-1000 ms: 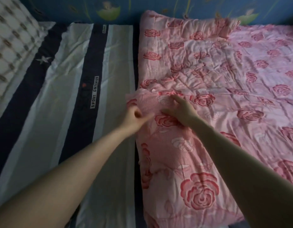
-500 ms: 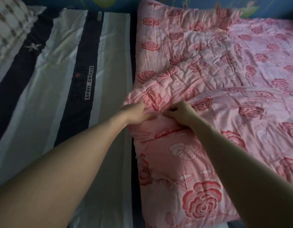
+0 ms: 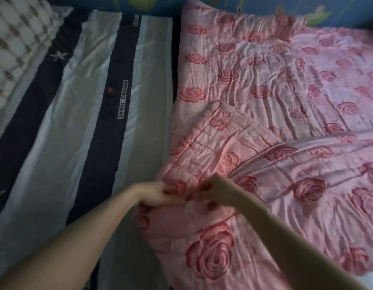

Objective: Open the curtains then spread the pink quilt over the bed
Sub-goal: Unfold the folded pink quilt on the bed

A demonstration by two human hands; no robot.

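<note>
Together, the left hand (image 3: 155,194) and right hand (image 3: 212,189) pinched a raised fold of the pink quilt (image 3: 265,101), which spread away beyond them.

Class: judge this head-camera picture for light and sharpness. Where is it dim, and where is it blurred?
Head view: dim, bluish room light; the pink quilt is brightest at upper right. Left hand and right hand, pinching its edge, are motion-blurred. The striped sheet is sharper, its print readable.

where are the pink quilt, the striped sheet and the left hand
pink quilt (image 3: 286,84), head view, flat upper layer
striped sheet (image 3: 76,122), head view, pale stripe
left hand (image 3: 154,193), head view, back of the hand
</note>
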